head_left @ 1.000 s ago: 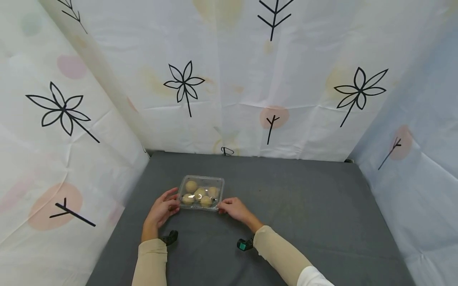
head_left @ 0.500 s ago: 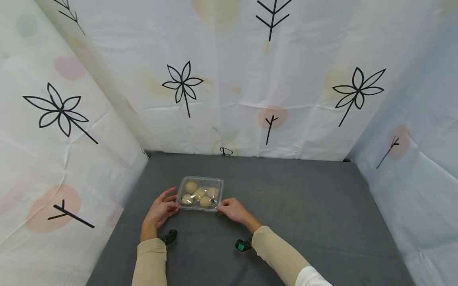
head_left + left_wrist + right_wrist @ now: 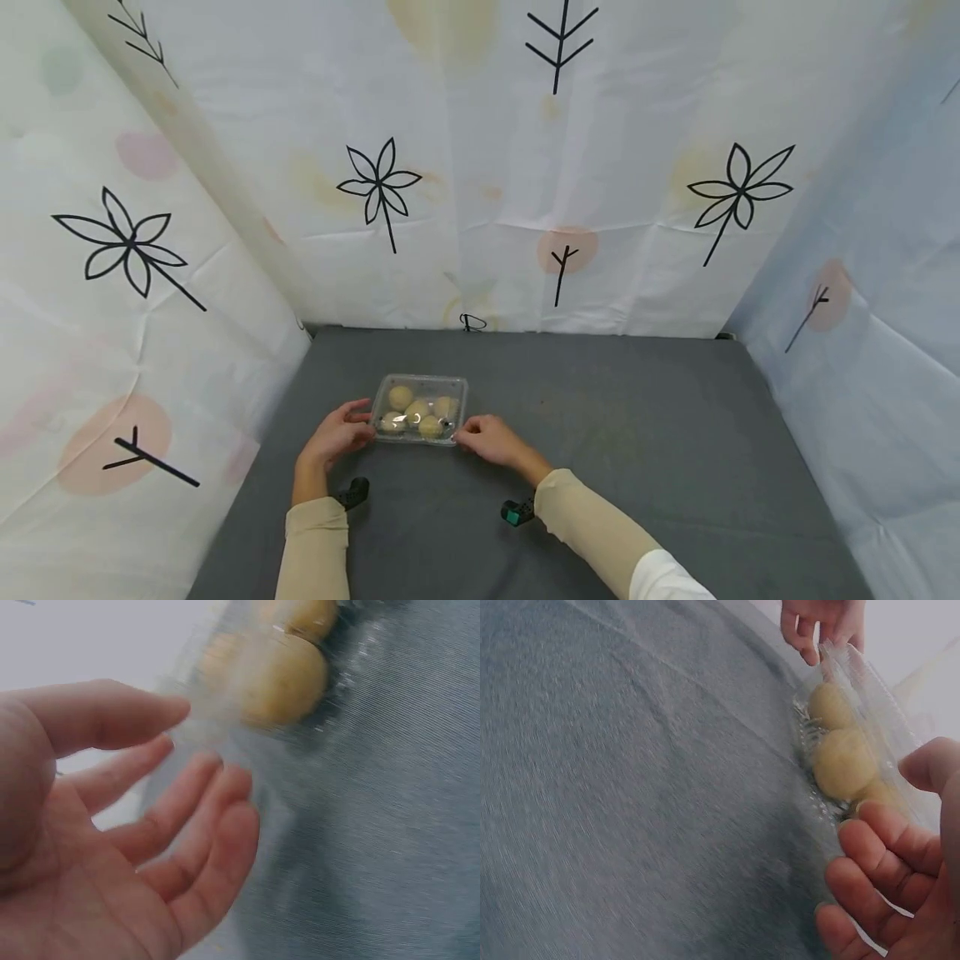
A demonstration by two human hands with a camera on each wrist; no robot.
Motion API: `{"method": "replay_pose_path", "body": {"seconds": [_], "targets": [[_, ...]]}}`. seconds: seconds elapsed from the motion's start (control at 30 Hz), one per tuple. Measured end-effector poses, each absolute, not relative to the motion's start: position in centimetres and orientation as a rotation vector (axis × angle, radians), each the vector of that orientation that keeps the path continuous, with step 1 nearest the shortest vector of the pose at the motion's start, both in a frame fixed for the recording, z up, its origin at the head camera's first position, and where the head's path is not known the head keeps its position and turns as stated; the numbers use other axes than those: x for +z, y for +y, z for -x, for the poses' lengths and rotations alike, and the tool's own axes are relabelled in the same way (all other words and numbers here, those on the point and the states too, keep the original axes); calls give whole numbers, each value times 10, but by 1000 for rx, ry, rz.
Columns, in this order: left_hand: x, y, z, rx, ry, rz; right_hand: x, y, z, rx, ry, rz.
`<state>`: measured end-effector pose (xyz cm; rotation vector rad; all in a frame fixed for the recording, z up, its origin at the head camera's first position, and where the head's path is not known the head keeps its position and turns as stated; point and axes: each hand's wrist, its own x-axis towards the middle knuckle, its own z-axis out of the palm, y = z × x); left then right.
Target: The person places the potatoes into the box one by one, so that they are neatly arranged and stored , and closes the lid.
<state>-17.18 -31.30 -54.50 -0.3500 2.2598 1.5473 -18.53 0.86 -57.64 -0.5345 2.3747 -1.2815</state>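
Observation:
A clear plastic box (image 3: 435, 385) holds several round pale-yellow balls (image 3: 401, 397), seen through its lid. It sits on the grey cloth left of the middle. My left hand (image 3: 336, 439) is at the box's left side, fingers spread and gently bent, with the thumb (image 3: 161, 716) right at the box's edge in the left wrist view. At the near right corner, the fingertips of my right hand (image 3: 493, 440) pinch the box's edge. The right wrist view shows the thumb (image 3: 930, 763) on the lid side and the fingers (image 3: 874, 855) bent along the near side.
Grey cloth (image 3: 600, 433) covers the table. White fabric with leaf prints (image 3: 480, 125) hangs along the back and both sides. A black wrist device (image 3: 354, 493) is on my left wrist, another (image 3: 517, 511) on my right.
The head view has shifted slightly. Both hands stay at the sides of the box, and the box keeps nearly the same place on the cloth.

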Motion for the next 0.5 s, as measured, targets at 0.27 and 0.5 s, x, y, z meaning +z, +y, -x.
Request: {"method": "replay_pose_path", "body": {"seconds": [0.27,0.5], "targets": [[-509,-309,189,1317,2617,378,-555,24,197,-1179,2504,556],[-478,-281,207,1434,2883,344,-531,37,210,-1143,2759,514]]}}
